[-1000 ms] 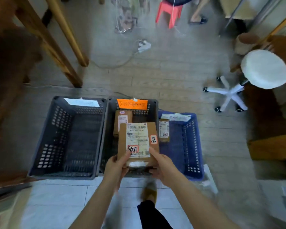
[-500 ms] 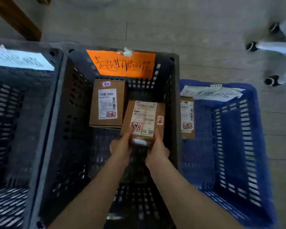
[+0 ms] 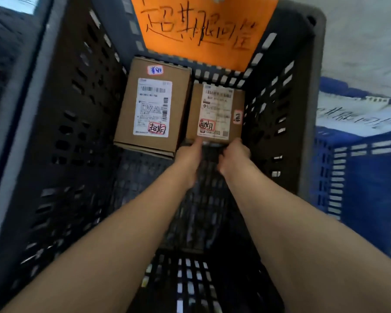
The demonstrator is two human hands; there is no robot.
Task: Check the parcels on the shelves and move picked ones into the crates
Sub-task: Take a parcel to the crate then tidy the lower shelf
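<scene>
Both arms outstretched, each hand [image 3: 212, 152] on parcel [image 3: 215, 114]

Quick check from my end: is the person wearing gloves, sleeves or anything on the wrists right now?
No. The left hand and right hand are bare, without gloves. Both forearms are uncovered up to the frame edge, so no sleeves show. No watch, band or ring is visible, though the fingers are blurred.

The crate [image 3: 61, 123] was dark matt plastic with slotted walls. Both boxes [image 3: 152, 105] [image 3: 215, 114] were plain brown cardboard bearing white paper labels. An orange paper sign [image 3: 201, 26] hung inside; the neighbouring crate [image 3: 359, 177] was blue plastic.
</scene>
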